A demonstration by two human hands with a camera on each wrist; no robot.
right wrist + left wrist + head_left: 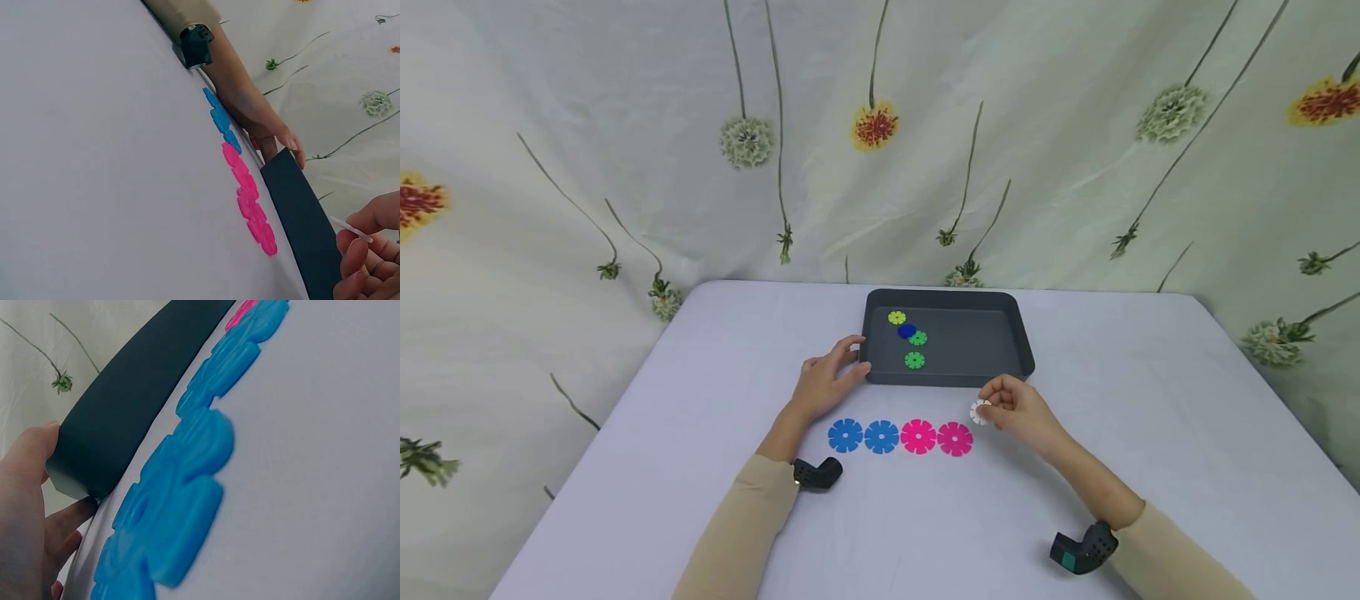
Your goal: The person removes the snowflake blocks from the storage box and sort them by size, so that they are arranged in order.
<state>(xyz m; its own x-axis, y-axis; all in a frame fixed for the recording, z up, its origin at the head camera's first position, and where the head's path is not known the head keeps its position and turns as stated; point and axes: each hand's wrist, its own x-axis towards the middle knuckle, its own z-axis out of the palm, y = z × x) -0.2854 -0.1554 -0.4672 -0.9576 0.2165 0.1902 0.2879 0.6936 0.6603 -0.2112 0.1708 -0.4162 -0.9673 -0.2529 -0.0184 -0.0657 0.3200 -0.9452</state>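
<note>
Step in hand, apparently: positioning. The right hand (1022, 413) pinches the white disc (977, 412) near the right end of the 4-disc row (907, 437); the left hand (820, 385), fingers relaxed, touches the tray (973, 342). Next move likely calls for flat alignment.

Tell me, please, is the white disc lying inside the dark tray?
No, the right hand pinches the white disc outside the dark tray.

Dark rectangular tray (967, 340) right of left hand (822, 385), beyond right hand (1021, 410); white notched disc (975, 412) in right hand; blue and pink flower-shaped discs (910, 439) rowed between hands.
</note>
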